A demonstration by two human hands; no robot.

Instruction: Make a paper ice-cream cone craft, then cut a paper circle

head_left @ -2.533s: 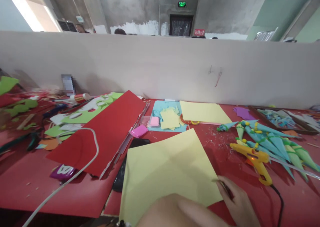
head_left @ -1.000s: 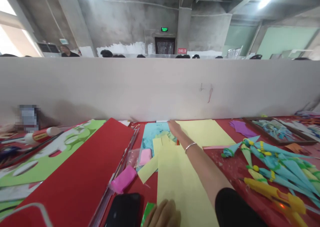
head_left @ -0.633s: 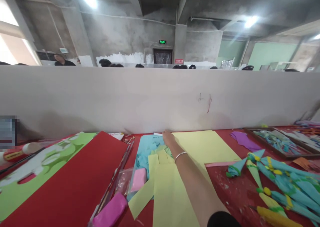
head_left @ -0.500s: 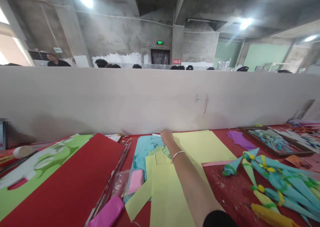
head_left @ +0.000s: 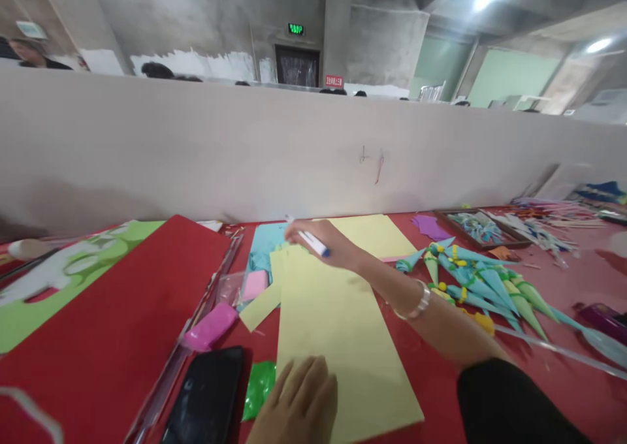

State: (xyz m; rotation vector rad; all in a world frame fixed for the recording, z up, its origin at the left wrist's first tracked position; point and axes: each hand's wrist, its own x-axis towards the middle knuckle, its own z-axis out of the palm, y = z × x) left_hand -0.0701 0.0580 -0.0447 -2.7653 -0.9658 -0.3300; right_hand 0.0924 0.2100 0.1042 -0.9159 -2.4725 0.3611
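My right hand (head_left: 326, 241) is closed around a white marker (head_left: 313, 241) with a blue end, held over the far part of a long pale yellow sheet (head_left: 333, 320). My left hand (head_left: 301, 401) lies open on the sheet's near left edge, fingers stretched forward. Beside it are a green packet (head_left: 258, 388) and a black phone (head_left: 208, 392). Narrow yellow strips (head_left: 259, 305) lie along the sheet's left side, close to a pink block (head_left: 255, 285) and blue paper (head_left: 267, 235). Behind my right hand lies another yellow sheet (head_left: 377, 232).
A large red sheet (head_left: 122, 313) covers the left of the red table, overlapping green cut-out paper (head_left: 108, 245). A magenta packet (head_left: 211, 326) lies near it. Blue and green paper cones (head_left: 475, 274) pile up at right, before a framed tray (head_left: 443, 221). A white partition (head_left: 245, 163) stands behind.
My right hand has come back from the partition's foot with the marker in it. My left hand has come into view on the yellow sheet. The view has tilted down.
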